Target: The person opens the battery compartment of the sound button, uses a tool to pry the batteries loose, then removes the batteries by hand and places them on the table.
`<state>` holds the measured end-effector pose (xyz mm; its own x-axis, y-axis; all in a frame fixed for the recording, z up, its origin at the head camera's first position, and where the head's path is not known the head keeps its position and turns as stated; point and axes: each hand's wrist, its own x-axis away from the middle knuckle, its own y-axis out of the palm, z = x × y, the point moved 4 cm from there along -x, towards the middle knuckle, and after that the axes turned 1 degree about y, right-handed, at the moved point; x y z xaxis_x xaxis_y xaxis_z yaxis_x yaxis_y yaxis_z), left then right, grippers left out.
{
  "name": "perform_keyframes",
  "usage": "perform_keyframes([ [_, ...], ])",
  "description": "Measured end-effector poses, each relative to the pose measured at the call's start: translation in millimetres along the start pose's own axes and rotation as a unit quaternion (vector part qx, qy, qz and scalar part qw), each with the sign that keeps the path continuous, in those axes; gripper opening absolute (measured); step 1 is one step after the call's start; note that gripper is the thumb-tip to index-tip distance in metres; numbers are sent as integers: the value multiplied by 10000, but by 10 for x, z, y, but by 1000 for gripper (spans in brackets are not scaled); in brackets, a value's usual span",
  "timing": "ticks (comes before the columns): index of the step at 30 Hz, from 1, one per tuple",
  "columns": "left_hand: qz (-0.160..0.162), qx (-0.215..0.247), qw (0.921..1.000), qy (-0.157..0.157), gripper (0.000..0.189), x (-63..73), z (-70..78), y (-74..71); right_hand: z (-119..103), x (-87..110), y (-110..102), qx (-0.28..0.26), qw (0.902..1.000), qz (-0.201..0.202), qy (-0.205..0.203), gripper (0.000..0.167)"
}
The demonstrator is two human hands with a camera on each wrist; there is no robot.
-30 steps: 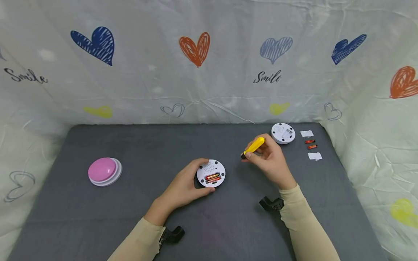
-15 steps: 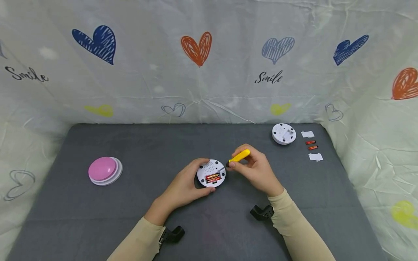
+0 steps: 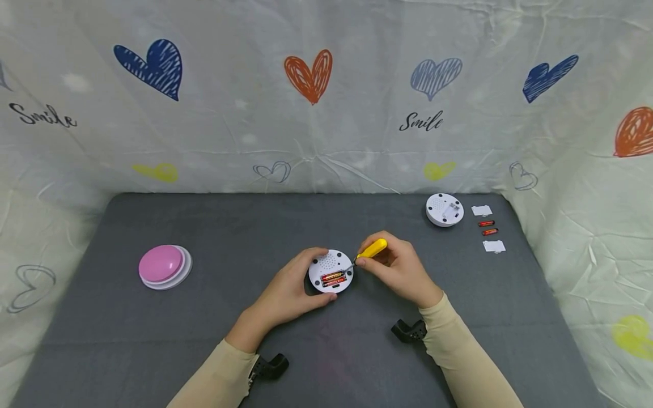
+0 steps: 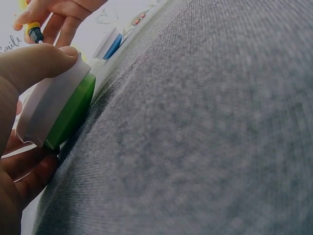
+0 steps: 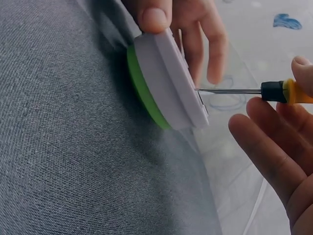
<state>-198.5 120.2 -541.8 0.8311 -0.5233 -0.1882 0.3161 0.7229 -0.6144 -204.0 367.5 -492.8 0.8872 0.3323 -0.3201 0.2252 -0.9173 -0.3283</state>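
My left hand grips a round white push button by its edge, thumb on the near side and fingers on the far side. The button lies upside down, its green dome facing the dark cloth. Two red batteries sit in its uncovered compartment. From the right, my right hand pinches the yellow handle of a screwdriver. In the right wrist view the metal shaft points at the button's underside, its tip right at the compartment's edge.
On the left stands a pink push button. At the back right lies another upturned button, blue underneath in the left wrist view. Beside it are two loose batteries and two white covers. A printed curtain rises behind the table.
My right hand has moved left and slightly down, bringing the screwdriver from beside the button to its battery compartment. The left hand keeps its hold on the button in the same place.
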Motion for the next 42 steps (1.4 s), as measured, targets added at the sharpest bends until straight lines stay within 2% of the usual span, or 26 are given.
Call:
perform_keyframes([
  [3, -14, 8, 10000, -7, 87, 3, -1, 3, -5, 7, 9, 234, 9996, -44, -159, 29],
  [7, -1, 10, 10000, 4, 87, -1, -3, 7, -11, 12, 24, 203, 9993, -205, -241, 29],
  [14, 32, -53, 10000, -50, 89, -1, -10, 15, 33, 27, 75, -756, 9959, -495, -56, 26],
  [19, 78, -9, 9996, -281, 98, 6, -33, 11, 104, 53, 111, -1461, 9884, -405, 8, 21],
  [26, 70, 60, 9992, -394, 100, 11, -54, -2, 247, 87, 155, -2522, 9675, -167, 55, 19],
  [33, 115, 119, 9991, -379, 99, 21, -67, -14, 313, 71, 163, -2938, 9558, -81, 96, 17],
  [42, 30, 183, 9988, -450, 98, 13, -60, -11, 407, 56, 157, -3806, 9239, 210, 334, 12],
])
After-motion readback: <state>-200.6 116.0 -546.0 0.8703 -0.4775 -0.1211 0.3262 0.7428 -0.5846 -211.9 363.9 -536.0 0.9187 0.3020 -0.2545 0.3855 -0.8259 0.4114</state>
